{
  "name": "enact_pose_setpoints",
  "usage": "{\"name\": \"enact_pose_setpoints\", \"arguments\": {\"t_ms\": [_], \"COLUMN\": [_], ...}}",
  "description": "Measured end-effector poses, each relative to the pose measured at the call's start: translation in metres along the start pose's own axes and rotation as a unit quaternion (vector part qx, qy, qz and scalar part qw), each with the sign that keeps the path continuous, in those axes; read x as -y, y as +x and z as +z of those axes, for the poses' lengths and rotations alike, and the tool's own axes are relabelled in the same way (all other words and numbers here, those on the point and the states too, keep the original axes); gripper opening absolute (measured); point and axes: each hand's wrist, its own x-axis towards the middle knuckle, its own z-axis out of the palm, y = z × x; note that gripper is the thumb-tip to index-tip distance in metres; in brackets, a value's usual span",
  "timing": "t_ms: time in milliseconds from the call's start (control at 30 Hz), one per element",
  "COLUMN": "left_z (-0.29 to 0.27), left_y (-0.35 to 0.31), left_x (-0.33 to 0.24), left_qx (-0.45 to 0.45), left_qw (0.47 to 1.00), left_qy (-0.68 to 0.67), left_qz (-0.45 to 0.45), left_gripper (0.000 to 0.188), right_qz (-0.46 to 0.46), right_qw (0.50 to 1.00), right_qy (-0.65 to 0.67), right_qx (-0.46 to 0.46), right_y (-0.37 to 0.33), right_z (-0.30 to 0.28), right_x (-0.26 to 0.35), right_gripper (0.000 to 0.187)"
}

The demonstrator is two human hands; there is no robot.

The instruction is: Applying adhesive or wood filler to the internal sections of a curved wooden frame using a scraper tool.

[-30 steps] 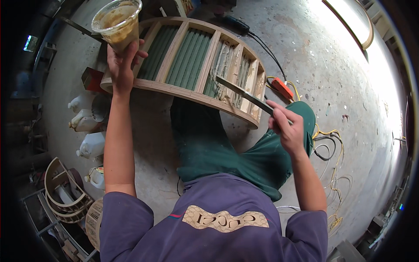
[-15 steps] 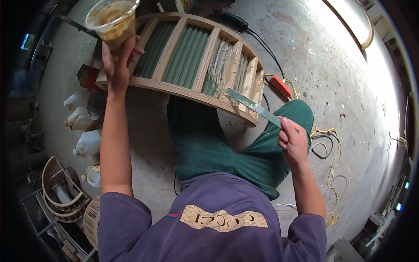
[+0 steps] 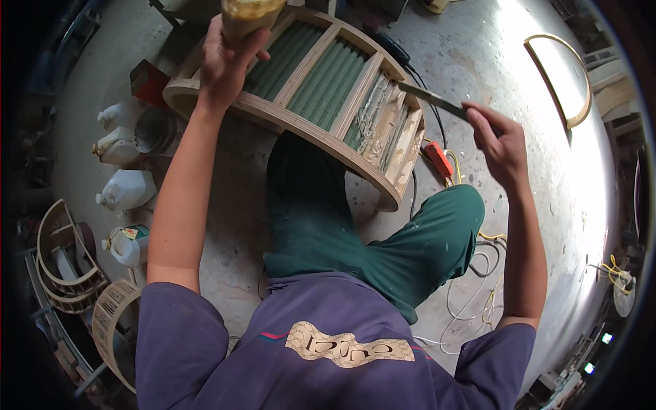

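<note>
My left hand [image 3: 224, 72] is closed around a clear plastic cup [image 3: 251, 19] with a brown paste in it, cut off by the upper edge. It hovers over the left part of a curved wooden frame [image 3: 306, 121]. Between the frame's dividers run ribbed green strips [image 3: 329, 80]. Toward its right end, pale glue-like paste [image 3: 374, 113] is smeared over the strips and wood. My right hand [image 3: 497, 140] grips a long flat strip [image 3: 432, 100], used like a spatula, whose far tip is at the frame's upper right edge. Whether the tip touches the wood I cannot tell.
An orange power strip [image 3: 439, 161] and tangled cords lie right of the frame. White jugs [image 3: 128, 190] and a dark bucket [image 3: 156, 131] stand at left, near curved wooden pieces [image 3: 65, 273]. A half-round wooden frame [image 3: 566, 82] is at far right.
My right hand has moved up and right, lifting the strip from the frame's near side to its upper right edge. My left hand and the cup have shifted up and right in view.
</note>
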Motion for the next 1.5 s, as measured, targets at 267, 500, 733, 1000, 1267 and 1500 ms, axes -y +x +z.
{"name": "enact_pose_setpoints", "arguments": {"t_ms": [267,500,733,1000,1267,1500], "left_z": [-0.002,-0.005,-0.003,-0.005,-0.004,-0.004], "left_y": [0.002,0.002,0.003,0.003,0.003,0.004], "left_x": [0.007,0.004,0.003,0.004,0.004,0.001], "left_qx": [0.013,-0.002,-0.008,-0.003,-0.011,-0.011], "left_qw": [1.0,1.0,1.0,1.0,1.0,0.999], "left_qy": [-0.011,-0.004,-0.009,0.007,0.0,0.006], "left_qz": [-0.016,-0.02,-0.029,-0.018,-0.029,-0.031], "left_gripper": [0.041,0.041,0.041,0.041,0.043,0.042], "right_qz": [-0.039,-0.01,0.042,0.028,0.025,0.031], "right_qw": [0.994,0.984,0.975,0.968,0.952,0.946], "right_qy": [-0.078,-0.11,-0.084,-0.091,-0.136,-0.128], "right_qx": [0.061,0.142,0.2,0.232,0.272,0.297], "right_y": [0.064,0.072,0.065,0.047,0.054,0.047], "right_z": [-0.005,-0.015,-0.022,-0.017,-0.018,-0.018], "right_x": [-0.018,-0.001,0.007,0.02,0.037,0.042], "right_gripper": [0.032,0.033,0.032,0.031,0.032,0.03]}}
